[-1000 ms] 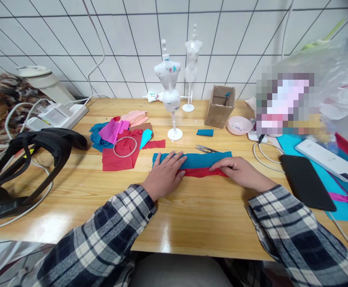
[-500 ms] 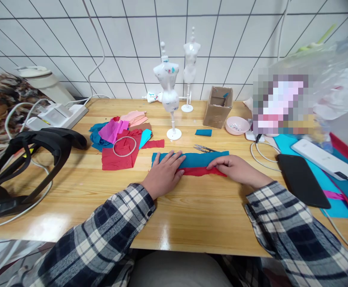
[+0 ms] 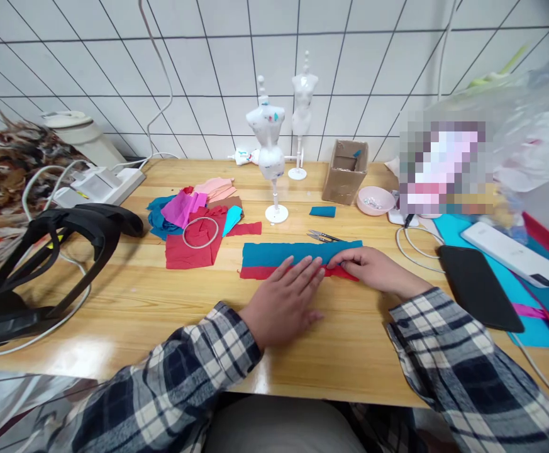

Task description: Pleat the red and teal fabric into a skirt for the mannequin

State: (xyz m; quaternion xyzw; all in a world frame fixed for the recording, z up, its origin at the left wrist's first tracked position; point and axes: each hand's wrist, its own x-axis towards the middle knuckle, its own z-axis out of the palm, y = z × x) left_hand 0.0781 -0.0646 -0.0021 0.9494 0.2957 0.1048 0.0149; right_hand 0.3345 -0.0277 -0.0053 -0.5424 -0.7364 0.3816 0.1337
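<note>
A long teal strip (image 3: 274, 253) of thin cloth or crepe paper lies across the table, with a red strip (image 3: 256, 272) showing along its near edge. My left hand (image 3: 286, 302) lies flat over that edge at mid-length, fingers stretched out and thumb spread. At the right end, my right hand (image 3: 366, 265) has its fingers bent and pinched on the layered strips. Just beyond them rest small thread snips (image 3: 324, 236). A small folded teal piece (image 3: 322, 211) sits farther back.
Two white mini dress forms (image 3: 269, 141) stand behind the strips. A cardboard box (image 3: 344, 176) and pink bowl (image 3: 375, 201) are back right; a black phone (image 3: 479, 286) lies right. Coloured scraps (image 3: 192, 245) with a metal ring (image 3: 215, 234) and a black headset (image 3: 99, 251) are left.
My left hand has slid right and toward me, uncovering the left end of the teal and red strips. The right hand keeps its place. The view has shifted slightly.
</note>
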